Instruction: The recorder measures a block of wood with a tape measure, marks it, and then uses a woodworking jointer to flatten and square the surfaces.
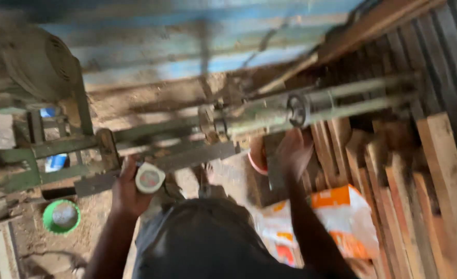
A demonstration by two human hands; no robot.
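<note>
Left hand [127, 191] was clamped on a white round tape [149, 178], just below the green machine [187, 134]. Right hand [294, 150] reached up under the machine's rods [352, 98]; blur hid its grip. Planks [419, 196] leaned right of the machine.

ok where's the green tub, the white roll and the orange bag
green tub [61, 217], head view, on its rim and inside
white roll [149, 178], head view, on its round end face, in the left hand
orange bag [342, 217], head view, on its white middle

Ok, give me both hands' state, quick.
Left hand: closed on a white roll.
Right hand: raised at the machine; grip too blurred to tell.
</note>
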